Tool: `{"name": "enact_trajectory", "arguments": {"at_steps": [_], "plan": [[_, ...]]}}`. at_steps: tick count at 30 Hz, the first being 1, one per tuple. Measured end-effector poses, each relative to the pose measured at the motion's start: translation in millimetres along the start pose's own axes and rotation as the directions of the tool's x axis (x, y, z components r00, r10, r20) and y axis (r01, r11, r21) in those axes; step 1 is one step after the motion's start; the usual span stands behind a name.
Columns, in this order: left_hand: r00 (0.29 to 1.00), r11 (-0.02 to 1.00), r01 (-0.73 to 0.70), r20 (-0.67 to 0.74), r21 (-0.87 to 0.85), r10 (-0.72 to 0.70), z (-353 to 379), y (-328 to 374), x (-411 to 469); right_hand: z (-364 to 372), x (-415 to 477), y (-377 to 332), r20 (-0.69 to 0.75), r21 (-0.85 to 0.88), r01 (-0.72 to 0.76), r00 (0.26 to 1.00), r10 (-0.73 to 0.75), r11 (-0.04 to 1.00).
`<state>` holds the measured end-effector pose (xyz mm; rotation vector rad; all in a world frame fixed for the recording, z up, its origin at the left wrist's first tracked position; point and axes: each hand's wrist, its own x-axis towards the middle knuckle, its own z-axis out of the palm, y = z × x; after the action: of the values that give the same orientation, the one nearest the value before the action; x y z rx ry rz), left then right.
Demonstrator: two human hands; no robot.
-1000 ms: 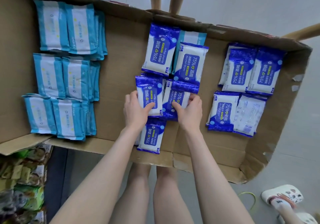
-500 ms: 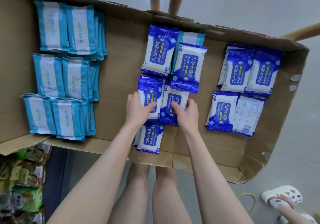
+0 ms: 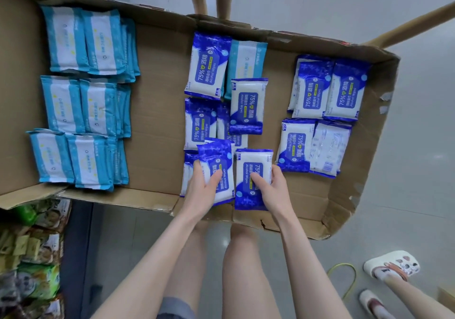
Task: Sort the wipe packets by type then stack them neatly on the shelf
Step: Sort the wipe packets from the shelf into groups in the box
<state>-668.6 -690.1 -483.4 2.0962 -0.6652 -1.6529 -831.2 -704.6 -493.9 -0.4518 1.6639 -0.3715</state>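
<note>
Gripped packets [image 3: 218, 157] partly behind fingers [image 3: 216, 177]

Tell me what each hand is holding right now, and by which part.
Left hand grips one blue alcohol wipe packet by its left edge, thumb on the front. Right hand grips a second packet by its right edge, thumb across the label.

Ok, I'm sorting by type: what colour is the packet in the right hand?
The packet is dark blue and white; head view.

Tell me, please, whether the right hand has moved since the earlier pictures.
Yes. The right hand has drawn back toward the cardboard box's near wall, bringing the alcohol wipe packet it grips along.
</note>
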Motion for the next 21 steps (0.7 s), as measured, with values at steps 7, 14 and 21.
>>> {"name": "enact_trajectory", "arguments": {"at_steps": [7, 14, 21], "plan": [[0.983, 0.997, 0.052, 0.175, 0.062, -0.062, 87.8, -4.0, -14.4, -89.6, -6.3, 33.9, -0.131, 0.081, -0.074, 0.988, 0.084, 0.994], [0.981, 0.994, 0.075, 0.173, 0.077, -0.087, 166.2, -26.3, -10.1, -149.5, 15.3, 63.4, -0.18, -0.103, -0.026, 0.984, 0.007, 0.994], [0.998, 0.859, 0.07, -0.035, 0.507, -0.061, 183.5, -38.6, -1.7, -147.8, 32.7, 66.1, -0.191, -0.472, 0.01, 0.975, -0.114, 0.881]]}}
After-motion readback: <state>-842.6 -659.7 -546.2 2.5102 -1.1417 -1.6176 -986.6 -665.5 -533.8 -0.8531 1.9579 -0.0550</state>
